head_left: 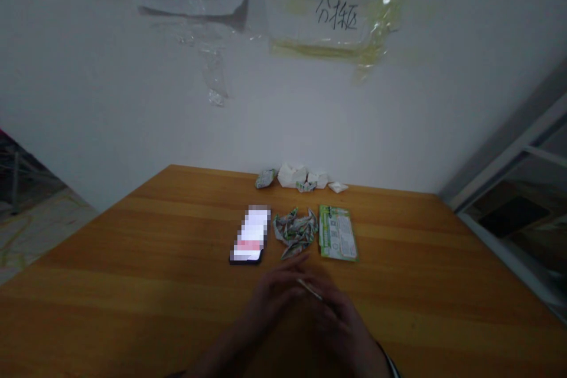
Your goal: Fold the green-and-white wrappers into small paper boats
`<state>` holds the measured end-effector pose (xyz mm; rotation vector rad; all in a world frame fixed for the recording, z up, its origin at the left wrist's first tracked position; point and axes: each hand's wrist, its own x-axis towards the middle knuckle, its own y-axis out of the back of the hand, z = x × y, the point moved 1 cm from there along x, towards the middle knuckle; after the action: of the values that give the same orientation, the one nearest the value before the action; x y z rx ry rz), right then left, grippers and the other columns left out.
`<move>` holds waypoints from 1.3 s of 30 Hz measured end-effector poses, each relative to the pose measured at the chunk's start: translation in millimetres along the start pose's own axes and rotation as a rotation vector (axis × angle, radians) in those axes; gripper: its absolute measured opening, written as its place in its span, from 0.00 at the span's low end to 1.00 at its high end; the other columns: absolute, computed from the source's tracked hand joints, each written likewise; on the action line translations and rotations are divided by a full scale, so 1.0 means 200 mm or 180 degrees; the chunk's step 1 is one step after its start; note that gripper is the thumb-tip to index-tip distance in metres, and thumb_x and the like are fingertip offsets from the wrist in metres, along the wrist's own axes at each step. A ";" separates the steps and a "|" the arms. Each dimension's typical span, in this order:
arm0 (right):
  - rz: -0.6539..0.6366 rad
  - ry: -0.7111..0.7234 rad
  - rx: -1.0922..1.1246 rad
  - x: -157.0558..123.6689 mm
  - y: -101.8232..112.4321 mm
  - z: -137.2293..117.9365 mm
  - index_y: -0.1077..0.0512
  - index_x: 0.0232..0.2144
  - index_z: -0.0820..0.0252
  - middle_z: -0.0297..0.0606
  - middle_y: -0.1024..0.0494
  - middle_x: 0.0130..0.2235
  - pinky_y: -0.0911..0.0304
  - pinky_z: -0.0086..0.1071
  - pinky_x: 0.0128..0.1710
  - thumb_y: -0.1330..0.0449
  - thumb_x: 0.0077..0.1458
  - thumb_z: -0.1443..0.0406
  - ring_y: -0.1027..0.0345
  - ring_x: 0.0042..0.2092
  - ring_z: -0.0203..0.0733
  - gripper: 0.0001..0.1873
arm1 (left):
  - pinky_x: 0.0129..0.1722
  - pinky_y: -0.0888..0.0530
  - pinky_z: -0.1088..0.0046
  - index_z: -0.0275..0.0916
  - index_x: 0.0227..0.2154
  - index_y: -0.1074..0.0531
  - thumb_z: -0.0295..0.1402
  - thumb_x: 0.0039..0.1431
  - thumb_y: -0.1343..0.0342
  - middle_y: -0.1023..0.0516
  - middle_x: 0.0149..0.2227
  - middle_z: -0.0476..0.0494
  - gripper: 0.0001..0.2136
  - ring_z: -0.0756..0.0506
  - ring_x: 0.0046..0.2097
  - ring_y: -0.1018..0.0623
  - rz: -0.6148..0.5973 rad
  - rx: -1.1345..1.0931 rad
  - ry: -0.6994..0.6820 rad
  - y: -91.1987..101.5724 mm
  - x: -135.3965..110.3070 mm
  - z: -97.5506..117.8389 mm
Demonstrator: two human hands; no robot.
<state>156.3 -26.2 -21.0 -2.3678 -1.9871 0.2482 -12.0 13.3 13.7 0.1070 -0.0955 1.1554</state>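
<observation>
My left hand (pixel 274 295) and my right hand (pixel 336 322) meet over the near middle of the wooden table (pixel 133 283). Together they pinch a small folded piece of paper (pixel 310 289), seen edge-on as a thin pale strip between the fingers. Just beyond the hands lies a pile of several folded green-and-white paper pieces (pixel 296 230). Beside the pile, on its right, a flat stack of green printed sheets (pixel 338 233) rests on the table. A phone (pixel 250 234) with a lit screen lies left of the pile.
More folded paper shapes, white and green (pixel 297 177), sit along the table's far edge against the white wall. Papers are taped on the wall above. A metal frame (pixel 514 189) stands at the right, and the floor shows at the left.
</observation>
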 end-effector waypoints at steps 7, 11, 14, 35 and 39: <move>-0.0852 -0.0334 0.0408 0.02 -0.08 0.02 0.28 0.47 0.56 0.35 0.23 0.28 0.34 0.30 0.26 0.35 0.49 0.53 0.29 0.28 0.40 0.24 | 0.32 0.28 0.73 0.37 0.23 0.21 0.42 0.50 0.37 0.20 0.25 0.46 0.12 0.45 0.30 0.23 0.0547 -0.0566 0.0514 -0.01 0.04 -0.01; -0.0969 0.0024 0.0287 0.07 -0.01 -0.04 0.28 0.49 0.54 0.39 0.21 0.37 0.33 0.35 0.35 0.37 0.52 0.56 0.26 0.37 0.44 0.22 | 0.25 0.35 0.77 0.34 0.21 0.21 0.46 0.46 0.36 0.24 0.19 0.48 0.17 0.50 0.22 0.30 0.0180 -0.0758 0.0930 -0.01 0.03 -0.05; -0.1368 0.0110 0.0125 0.08 0.03 -0.07 0.24 0.44 0.53 0.39 0.20 0.38 0.34 0.36 0.39 0.35 0.50 0.61 0.26 0.39 0.44 0.17 | 0.24 0.36 0.78 0.33 0.25 0.20 0.46 0.47 0.36 0.24 0.21 0.47 0.17 0.50 0.24 0.30 -0.0112 -0.0916 0.1226 -0.02 0.01 -0.08; -0.1222 0.0260 -0.1299 0.09 0.05 0.01 0.27 0.20 0.64 0.30 0.29 0.18 0.48 0.22 0.17 0.34 0.50 0.57 0.41 0.19 0.30 0.16 | 0.22 0.41 0.77 0.34 0.19 0.27 0.51 0.51 0.44 0.35 0.17 0.54 0.22 0.52 0.22 0.37 -0.0106 0.0121 0.1290 -0.02 0.00 -0.12; -0.1154 0.0364 -0.1530 0.10 0.06 0.01 0.29 0.18 0.64 0.29 0.32 0.17 0.50 0.21 0.18 0.34 0.49 0.60 0.42 0.19 0.28 0.16 | 0.24 0.38 0.77 0.33 0.26 0.22 0.50 0.55 0.47 0.29 0.21 0.51 0.22 0.50 0.25 0.34 -0.0362 0.0222 0.1075 -0.01 0.01 -0.11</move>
<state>171.5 -9.2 -26.5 -2.1080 -2.5888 -0.4128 -8.6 16.7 -7.8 -0.0219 0.2472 1.0489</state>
